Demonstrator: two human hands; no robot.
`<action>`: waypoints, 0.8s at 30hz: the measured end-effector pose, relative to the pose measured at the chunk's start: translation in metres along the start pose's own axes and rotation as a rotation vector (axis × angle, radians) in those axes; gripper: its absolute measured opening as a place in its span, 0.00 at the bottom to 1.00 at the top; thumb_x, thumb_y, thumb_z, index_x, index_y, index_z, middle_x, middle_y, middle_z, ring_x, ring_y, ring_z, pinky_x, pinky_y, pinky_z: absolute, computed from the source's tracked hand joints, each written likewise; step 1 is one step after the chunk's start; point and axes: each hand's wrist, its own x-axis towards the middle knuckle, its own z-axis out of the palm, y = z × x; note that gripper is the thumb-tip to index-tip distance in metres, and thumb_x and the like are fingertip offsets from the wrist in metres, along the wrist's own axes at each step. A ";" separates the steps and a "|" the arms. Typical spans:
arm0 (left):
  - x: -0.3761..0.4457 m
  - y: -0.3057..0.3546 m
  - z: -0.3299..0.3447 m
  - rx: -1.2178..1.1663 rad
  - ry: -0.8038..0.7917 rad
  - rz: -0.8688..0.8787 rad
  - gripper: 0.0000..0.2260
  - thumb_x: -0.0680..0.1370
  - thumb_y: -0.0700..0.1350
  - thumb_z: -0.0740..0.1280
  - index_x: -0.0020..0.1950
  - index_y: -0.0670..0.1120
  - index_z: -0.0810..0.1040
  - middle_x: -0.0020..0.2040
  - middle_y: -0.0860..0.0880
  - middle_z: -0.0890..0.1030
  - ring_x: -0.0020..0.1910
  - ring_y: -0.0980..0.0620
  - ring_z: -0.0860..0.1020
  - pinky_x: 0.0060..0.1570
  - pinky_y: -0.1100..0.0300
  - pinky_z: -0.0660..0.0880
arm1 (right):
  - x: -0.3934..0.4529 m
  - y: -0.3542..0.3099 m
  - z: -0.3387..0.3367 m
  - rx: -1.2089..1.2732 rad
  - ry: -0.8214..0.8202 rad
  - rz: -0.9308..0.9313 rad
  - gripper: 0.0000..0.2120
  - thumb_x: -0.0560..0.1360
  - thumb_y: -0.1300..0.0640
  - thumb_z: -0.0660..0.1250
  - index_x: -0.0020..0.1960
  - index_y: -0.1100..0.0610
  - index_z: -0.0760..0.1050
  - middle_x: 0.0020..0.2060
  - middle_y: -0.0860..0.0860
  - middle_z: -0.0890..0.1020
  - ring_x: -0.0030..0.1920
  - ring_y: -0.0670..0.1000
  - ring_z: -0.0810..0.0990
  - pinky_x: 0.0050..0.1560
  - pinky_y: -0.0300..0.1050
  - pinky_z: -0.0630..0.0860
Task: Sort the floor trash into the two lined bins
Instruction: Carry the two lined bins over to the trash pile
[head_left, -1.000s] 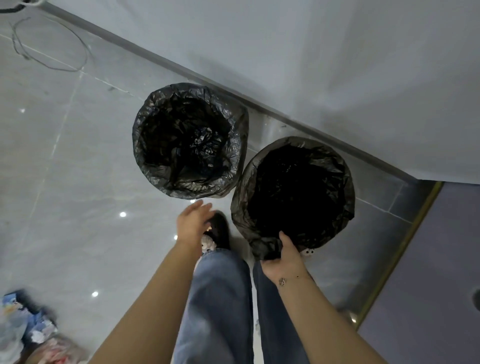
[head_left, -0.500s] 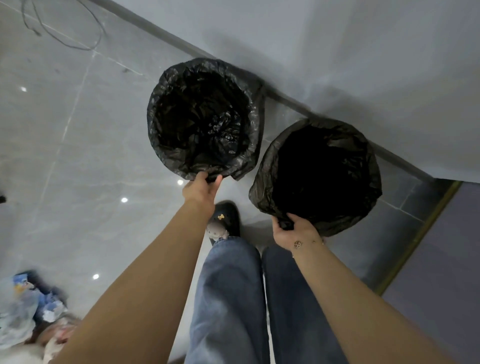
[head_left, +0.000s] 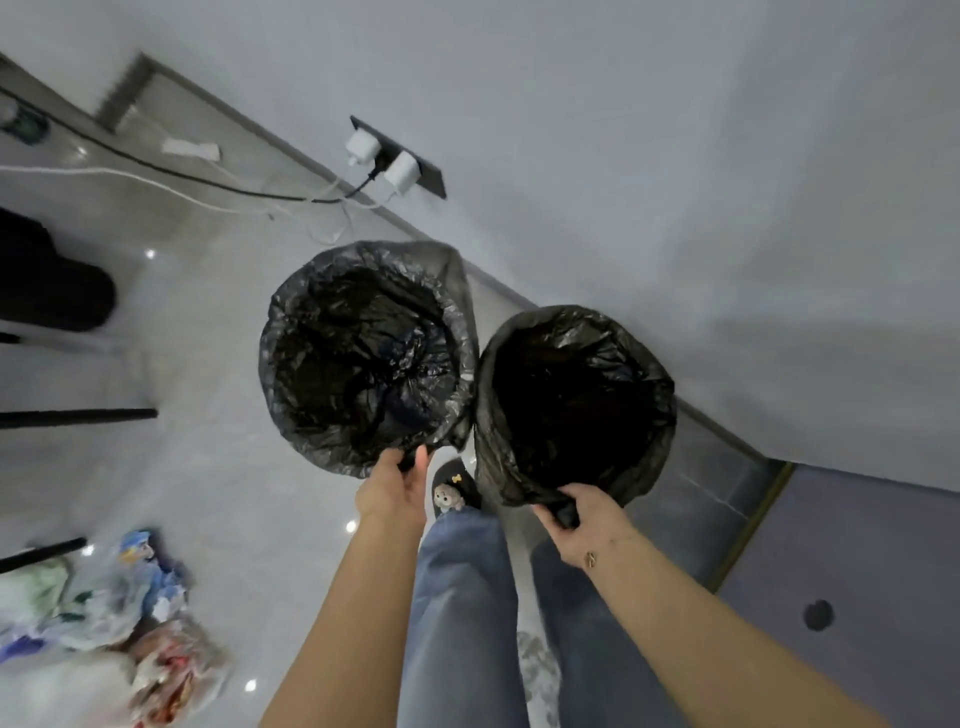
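Two round bins lined with black plastic bags hang side by side in front of me, touching each other. My left hand (head_left: 395, 488) grips the near rim of the left bin (head_left: 291, 312). My right hand (head_left: 582, 525) grips the near rim of the right bin (head_left: 660, 364). Both bins appear lifted off the pale tiled floor and both liners look empty. A pile of floor trash (head_left: 104, 613), crumpled plastic bags and wrappers in blue, green, white and red, lies at the lower left.
A wall with a dark skirting runs behind the bins, carrying a socket plate with white chargers (head_left: 400, 171) and cables (head_left: 156, 182) trailing over the floor. Black chair legs (head_left: 78, 414) stand at the left. My jeans and a slipper (head_left: 452, 491) are below the bins.
My left hand reached forward and took hold of the left bin's rim. Both bins now sit closer together and the view has swung left, revealing the socket and chair legs.
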 end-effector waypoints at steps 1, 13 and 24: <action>-0.021 0.004 -0.009 -0.020 -0.006 0.015 0.10 0.80 0.36 0.63 0.60 0.35 0.71 0.49 0.38 0.78 0.43 0.44 0.79 0.26 0.65 0.77 | -0.020 -0.002 -0.006 -0.038 -0.026 -0.020 0.15 0.78 0.69 0.60 0.64 0.63 0.69 0.64 0.61 0.72 0.65 0.61 0.71 0.61 0.54 0.73; -0.207 0.045 -0.151 -0.228 0.045 0.231 0.04 0.79 0.34 0.63 0.44 0.37 0.72 0.42 0.41 0.77 0.38 0.47 0.77 0.27 0.66 0.77 | -0.165 -0.012 -0.050 -0.632 -0.136 -0.339 0.11 0.76 0.68 0.64 0.58 0.64 0.71 0.55 0.60 0.74 0.45 0.57 0.75 0.19 0.39 0.75; -0.218 0.104 -0.296 -0.646 0.218 0.204 0.06 0.79 0.34 0.63 0.43 0.40 0.69 0.40 0.42 0.73 0.35 0.49 0.75 0.25 0.65 0.77 | -0.229 0.136 0.022 -1.020 -0.230 -0.375 0.10 0.78 0.68 0.62 0.58 0.62 0.69 0.48 0.59 0.75 0.36 0.56 0.74 0.17 0.39 0.74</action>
